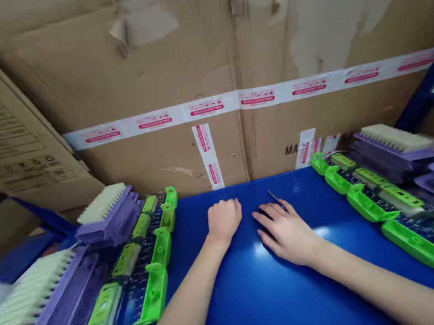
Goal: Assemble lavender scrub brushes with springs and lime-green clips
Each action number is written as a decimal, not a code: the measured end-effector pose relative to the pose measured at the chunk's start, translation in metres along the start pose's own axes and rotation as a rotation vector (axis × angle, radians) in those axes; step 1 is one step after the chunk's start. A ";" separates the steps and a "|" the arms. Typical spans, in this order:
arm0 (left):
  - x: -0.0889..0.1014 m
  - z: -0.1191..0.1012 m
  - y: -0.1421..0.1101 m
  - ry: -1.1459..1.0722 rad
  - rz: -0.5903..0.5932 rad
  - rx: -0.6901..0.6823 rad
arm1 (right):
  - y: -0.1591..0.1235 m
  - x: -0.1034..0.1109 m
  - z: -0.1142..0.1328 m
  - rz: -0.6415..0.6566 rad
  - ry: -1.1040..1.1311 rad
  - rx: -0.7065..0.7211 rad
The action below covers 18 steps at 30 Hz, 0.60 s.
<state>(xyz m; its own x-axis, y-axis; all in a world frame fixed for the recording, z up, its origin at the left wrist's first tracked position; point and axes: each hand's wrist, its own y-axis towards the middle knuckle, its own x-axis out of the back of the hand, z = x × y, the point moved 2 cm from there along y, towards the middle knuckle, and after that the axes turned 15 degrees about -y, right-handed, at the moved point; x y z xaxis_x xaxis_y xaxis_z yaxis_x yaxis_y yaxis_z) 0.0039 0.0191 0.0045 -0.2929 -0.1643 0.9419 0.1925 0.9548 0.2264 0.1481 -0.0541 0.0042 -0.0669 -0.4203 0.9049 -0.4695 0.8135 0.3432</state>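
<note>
My left hand [225, 220] rests on the blue table as a loose fist, knuckles toward the cardboard wall. Nothing sticks out of it, and its palm side is hidden. To its right, my right hand [286, 228] lies palm down with its fingers a little bent and parted. A thin dark pointed tool [274, 196] pokes out forward between its outer fingers; the rest of the tool is covered by the hand. The two hands are apart from each other.
Bright green curved plastic parts [160, 248] stand in a row at left, with a matching row of green parts [367, 204] at right. Beyond are yellow-green slotted pieces [127, 258], purple trays [112, 223] with cream ribbed blocks, and a taped cardboard wall [153, 84] behind.
</note>
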 end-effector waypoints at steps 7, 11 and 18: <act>0.002 0.001 -0.002 -0.019 0.006 0.007 | 0.022 0.030 -0.097 -0.238 -0.206 -0.396; 0.000 0.002 -0.001 -0.025 -0.010 0.006 | 0.021 0.045 -0.172 -0.090 -0.402 -0.733; -0.002 0.003 0.000 -0.039 -0.011 0.004 | -0.003 0.024 -0.255 0.304 -0.366 -1.166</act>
<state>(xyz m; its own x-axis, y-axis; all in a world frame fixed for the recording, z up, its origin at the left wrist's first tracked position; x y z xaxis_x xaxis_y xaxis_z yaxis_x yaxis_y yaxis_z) 0.0014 0.0206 0.0022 -0.3311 -0.1650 0.9290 0.1854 0.9540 0.2355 0.3726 0.0364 0.0889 -0.3633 -0.0886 0.9274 0.6500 0.6890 0.3205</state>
